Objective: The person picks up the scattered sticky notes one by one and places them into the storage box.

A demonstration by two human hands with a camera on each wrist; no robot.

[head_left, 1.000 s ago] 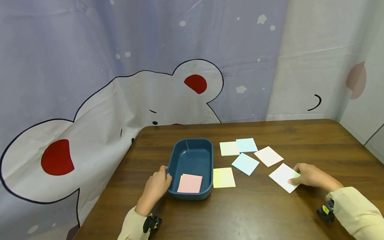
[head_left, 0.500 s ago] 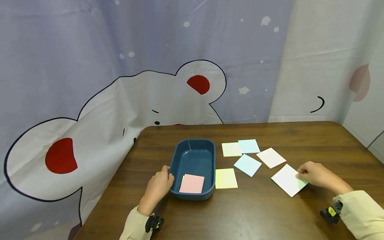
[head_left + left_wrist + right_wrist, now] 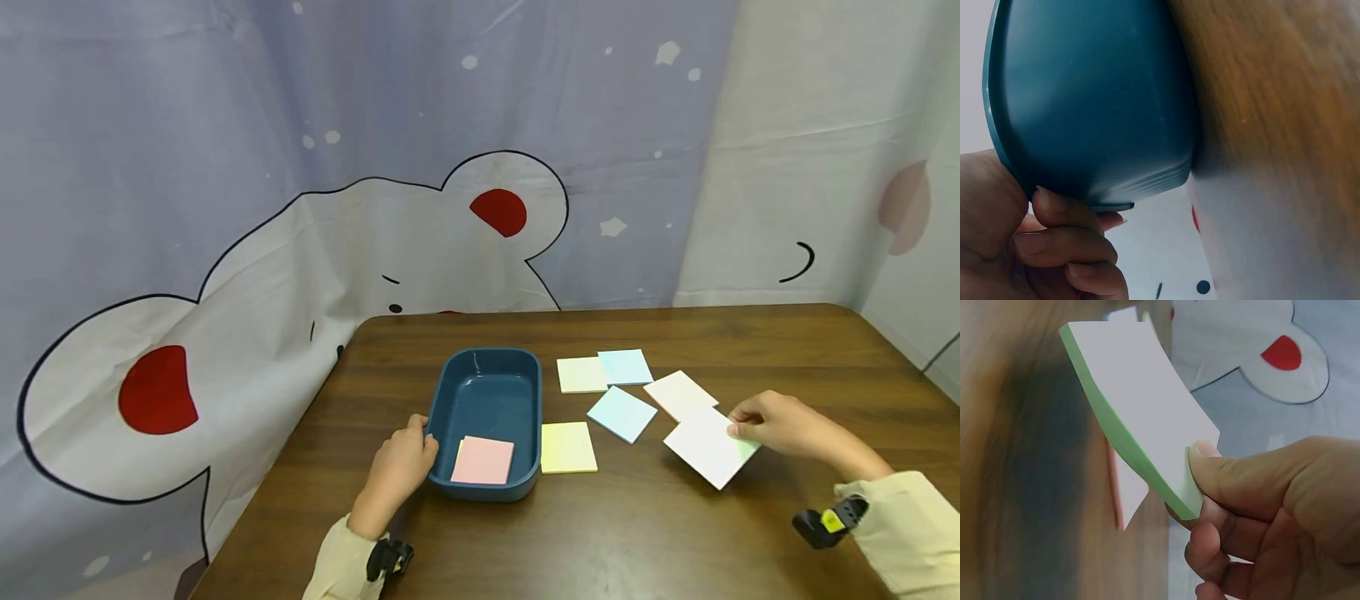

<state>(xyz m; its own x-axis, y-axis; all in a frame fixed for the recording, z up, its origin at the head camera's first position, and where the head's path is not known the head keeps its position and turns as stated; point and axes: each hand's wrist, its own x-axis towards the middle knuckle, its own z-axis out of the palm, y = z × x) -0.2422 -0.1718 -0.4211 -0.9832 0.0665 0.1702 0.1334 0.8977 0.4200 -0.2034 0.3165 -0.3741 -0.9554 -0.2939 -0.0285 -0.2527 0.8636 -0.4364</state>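
My right hand (image 3: 795, 429) pinches a sticky note pad (image 3: 705, 446) by one corner, thumb on top. In the right wrist view this pad (image 3: 1135, 394) has a white top and a green side, and it is raised off the table at a slant. It overlaps a pale pinkish pad (image 3: 677, 393) in the head view. My left hand (image 3: 397, 471) grips the left rim of a dark teal plastic box (image 3: 491, 387), with fingers curled at the edge in the left wrist view. Inside the box, at its near end, a pink pad (image 3: 483, 461) lies over a mostly hidden yellow one.
Right of the box lies a yellow pad (image 3: 568, 447). Behind it are a light blue pad (image 3: 622, 414), a pale green pad (image 3: 580, 375) and another light blue pad (image 3: 626, 367). The wooden table (image 3: 600, 542) ends at a printed curtain (image 3: 360, 242).
My right hand has picked the green-sided pad up off the table and tilted it, shifting it slightly left over the pinkish pad. The left hand keeps its grip on the box.
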